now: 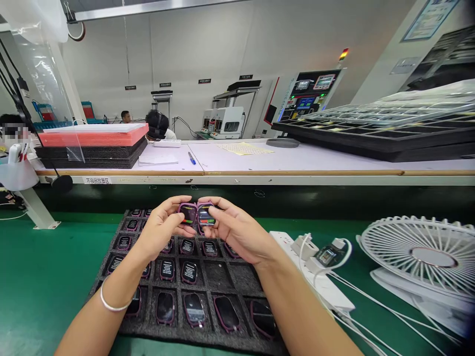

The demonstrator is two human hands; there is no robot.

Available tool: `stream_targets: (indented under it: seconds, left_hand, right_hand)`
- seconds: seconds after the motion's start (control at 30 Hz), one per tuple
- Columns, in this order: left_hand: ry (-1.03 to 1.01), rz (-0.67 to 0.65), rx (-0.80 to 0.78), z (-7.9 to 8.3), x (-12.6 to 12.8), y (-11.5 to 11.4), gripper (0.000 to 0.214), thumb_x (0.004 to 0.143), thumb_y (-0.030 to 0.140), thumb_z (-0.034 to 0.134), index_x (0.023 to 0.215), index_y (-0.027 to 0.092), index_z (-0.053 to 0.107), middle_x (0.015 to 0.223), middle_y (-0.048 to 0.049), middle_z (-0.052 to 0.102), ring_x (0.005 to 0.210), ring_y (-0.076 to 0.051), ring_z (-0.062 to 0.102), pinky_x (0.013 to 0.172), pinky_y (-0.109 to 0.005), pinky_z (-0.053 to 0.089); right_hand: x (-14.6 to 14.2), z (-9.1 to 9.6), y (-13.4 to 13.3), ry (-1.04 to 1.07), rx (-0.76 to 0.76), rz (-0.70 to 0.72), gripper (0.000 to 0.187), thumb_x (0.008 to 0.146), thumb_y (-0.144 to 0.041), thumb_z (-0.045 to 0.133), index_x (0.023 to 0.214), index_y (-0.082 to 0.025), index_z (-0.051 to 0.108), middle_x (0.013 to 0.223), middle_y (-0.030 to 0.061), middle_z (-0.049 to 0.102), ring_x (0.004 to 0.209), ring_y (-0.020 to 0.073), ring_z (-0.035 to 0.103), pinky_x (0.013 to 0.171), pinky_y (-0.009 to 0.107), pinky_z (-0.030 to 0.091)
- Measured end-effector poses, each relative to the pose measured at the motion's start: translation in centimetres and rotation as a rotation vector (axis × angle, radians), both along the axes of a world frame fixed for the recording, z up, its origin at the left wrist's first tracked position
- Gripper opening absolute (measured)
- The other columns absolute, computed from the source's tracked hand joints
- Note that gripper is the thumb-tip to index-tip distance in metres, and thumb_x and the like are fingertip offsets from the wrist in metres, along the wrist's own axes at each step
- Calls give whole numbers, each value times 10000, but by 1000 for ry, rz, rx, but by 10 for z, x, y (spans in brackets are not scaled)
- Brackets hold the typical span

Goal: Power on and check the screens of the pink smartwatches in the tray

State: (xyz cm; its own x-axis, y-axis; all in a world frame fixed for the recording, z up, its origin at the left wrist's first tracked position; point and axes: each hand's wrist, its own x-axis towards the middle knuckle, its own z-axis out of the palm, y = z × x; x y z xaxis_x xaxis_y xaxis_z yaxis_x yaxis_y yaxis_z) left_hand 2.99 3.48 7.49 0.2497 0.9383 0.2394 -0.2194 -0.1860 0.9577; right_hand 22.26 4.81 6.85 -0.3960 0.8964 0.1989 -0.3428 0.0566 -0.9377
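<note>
I have the left hand (pixel 159 225) closed in a pinch on the left purple-framed device (pixel 188 213) and the right hand (pixel 232 222) likewise gripping the right purple-framed device (pixel 206 214), side by side over the far part of the foam tray (pixel 217 274), adjacent edges touching or nearly so. I judge that excess inward pressure could knock and scuff the frames, while thumb contact could smear either screen. If either pinch slackens, that device could drop onto the units (pixel 167 270) below.
</note>
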Motion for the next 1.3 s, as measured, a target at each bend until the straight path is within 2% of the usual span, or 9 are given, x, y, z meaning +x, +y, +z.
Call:
stream_targets:
  seconds: [0.07, 0.17, 0.33, 0.5, 0.7, 0.9, 1.07, 1.3]
  left_hand:
    - [-10, 7, 7, 3, -2, 1, 448, 802, 282, 655, 1242, 202, 625, 974, -32, 674, 664, -146, 723, 680, -293, 627]
    - [-9, 22, 57, 13, -6, 6, 480, 789, 258, 662, 1262, 194, 614, 1015, -40, 673, 675, -148, 728, 681, -285, 623]
    - [-4, 56, 275, 52, -12, 25, 600, 722, 178, 716, 1306, 207, 579, 1142, -61, 662, 726, -132, 729, 730, -269, 619]
    - [3, 66, 450, 93, -11, 40, 631, 680, 156, 732, 1290, 218, 584, 1090, -37, 663, 735, -106, 698, 768, -285, 617]
    - [-29, 105, 568, 123, -6, 42, 646, 644, 159, 757, 1264, 225, 588, 1026, -17, 667, 709, -102, 657, 745, -280, 594]
    - [-2, 120, 608, 137, -5, 37, 604, 681, 174, 736, 1264, 236, 593, 1031, -19, 667, 685, -108, 661, 746, -295, 582]
    - [6, 138, 635, 142, -7, 32, 642, 673, 173, 731, 1295, 203, 576, 973, -19, 633, 672, -120, 653, 738, -325, 580]
    - [-2, 128, 694, 153, -6, 28, 594, 685, 158, 735, 1256, 230, 586, 931, 1, 637, 638, -84, 623, 663, -259, 556]
  right_hand:
    - [1, 3, 2, 21, 6, -5, 475, 829, -535, 790, 1138, -214, 625, 945, 52, 673, 641, 148, 600, 602, 291, 487]
    - [1, 16, 9, 23, 77, -41, 477, 825, -545, 790, 1121, -211, 621, 959, 64, 697, 634, 155, 616, 592, 286, 466]
    - [-2, 66, 28, 21, 265, -37, 423, 853, -484, 764, 1146, -234, 587, 941, 48, 701, 643, 165, 619, 616, 304, 480]
    - [-7, 115, 40, 29, 448, -50, 306, 887, -452, 718, 1064, -245, 579, 926, 40, 668, 650, 170, 604, 615, 318, 499]
    - [-10, 154, 37, 6, 527, -58, 297, 904, -460, 706, 1053, -247, 563, 891, 32, 655, 645, 168, 598, 621, 316, 504]
    - [-7, 167, 29, -12, 566, -33, 348, 865, -465, 716, 1074, -226, 574, 887, 30, 661, 638, 165, 617, 628, 317, 504]
    - [-2, 169, 23, -60, 602, -34, 496, 702, -267, 793, 1131, -232, 545, 972, 31, 676, 666, 151, 603, 663, 323, 497]
    - [2, 176, 15, -76, 647, -18, 528, 700, -208, 791, 1164, -227, 540, 1016, 35, 688, 694, 148, 631, 691, 312, 510]
